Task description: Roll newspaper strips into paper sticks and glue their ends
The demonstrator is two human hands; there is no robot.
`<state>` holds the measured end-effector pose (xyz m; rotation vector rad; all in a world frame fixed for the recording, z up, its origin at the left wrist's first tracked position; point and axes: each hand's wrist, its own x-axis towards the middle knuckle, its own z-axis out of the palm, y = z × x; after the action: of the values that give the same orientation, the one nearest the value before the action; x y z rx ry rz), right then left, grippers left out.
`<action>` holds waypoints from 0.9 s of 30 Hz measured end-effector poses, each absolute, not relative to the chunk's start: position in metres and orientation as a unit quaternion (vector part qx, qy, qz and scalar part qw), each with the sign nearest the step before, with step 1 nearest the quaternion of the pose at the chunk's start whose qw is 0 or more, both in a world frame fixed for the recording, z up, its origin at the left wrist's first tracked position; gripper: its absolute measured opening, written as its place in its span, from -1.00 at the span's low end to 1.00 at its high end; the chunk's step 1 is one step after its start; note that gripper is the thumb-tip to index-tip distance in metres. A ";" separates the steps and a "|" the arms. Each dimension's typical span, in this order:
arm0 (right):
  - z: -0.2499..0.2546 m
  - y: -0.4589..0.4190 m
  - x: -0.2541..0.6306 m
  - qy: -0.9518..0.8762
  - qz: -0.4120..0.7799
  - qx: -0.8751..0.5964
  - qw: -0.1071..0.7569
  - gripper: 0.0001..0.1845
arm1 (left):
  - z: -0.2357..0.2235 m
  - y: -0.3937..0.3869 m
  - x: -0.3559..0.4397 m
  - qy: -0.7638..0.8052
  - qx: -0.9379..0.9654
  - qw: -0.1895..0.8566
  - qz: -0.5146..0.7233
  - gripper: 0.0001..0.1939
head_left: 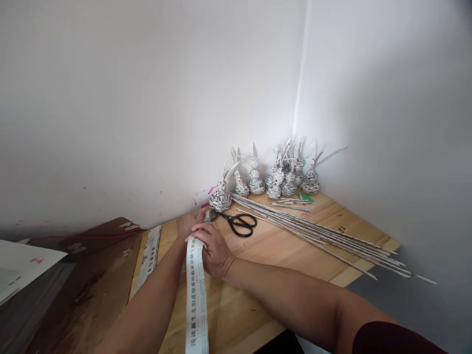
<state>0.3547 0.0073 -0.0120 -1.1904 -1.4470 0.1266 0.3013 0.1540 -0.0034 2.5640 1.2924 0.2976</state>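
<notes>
A long strip of printed newspaper [196, 300] runs from my hands down toward the bottom edge of the view. My right hand [216, 248] is closed, fingers bent over the strip's upper end. Just behind and to the left, my left hand [190, 221] lies against it; most of its fingers are hidden, so its grip does not show. Close beyond the hands is a small grey object [211, 215], too unclear to name. Black-handled scissors [241, 224] lie to its right, their blades pointing toward it.
Several woven paper gourd-shaped figures [256, 182] stand along the wall. A bundle of thin rolled paper sticks [313, 228] crosses the wooden table [236, 300] and overhangs its right edge. Short stick pieces [289, 203] lie behind. Another paper strip [149, 255] rests at left.
</notes>
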 end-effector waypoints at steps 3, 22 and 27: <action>-0.015 0.010 0.356 -0.604 0.054 -0.516 0.605 -0.74 | -0.009 0.156 0.292 0.439 0.877 0.148 0.129 -0.47; -0.022 0.014 0.357 -0.613 0.107 -0.602 0.500 -0.76 | -0.035 0.141 0.252 0.408 0.910 -0.028 0.060 -0.27; -0.023 0.015 0.357 -0.615 0.110 -0.620 0.474 -0.76 | -0.031 0.135 0.247 0.444 0.895 0.001 0.038 -0.16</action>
<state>0.3569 0.0152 -0.0233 -1.5174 -1.5054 0.2682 0.2473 0.1346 -0.0314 2.8121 1.3927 0.1194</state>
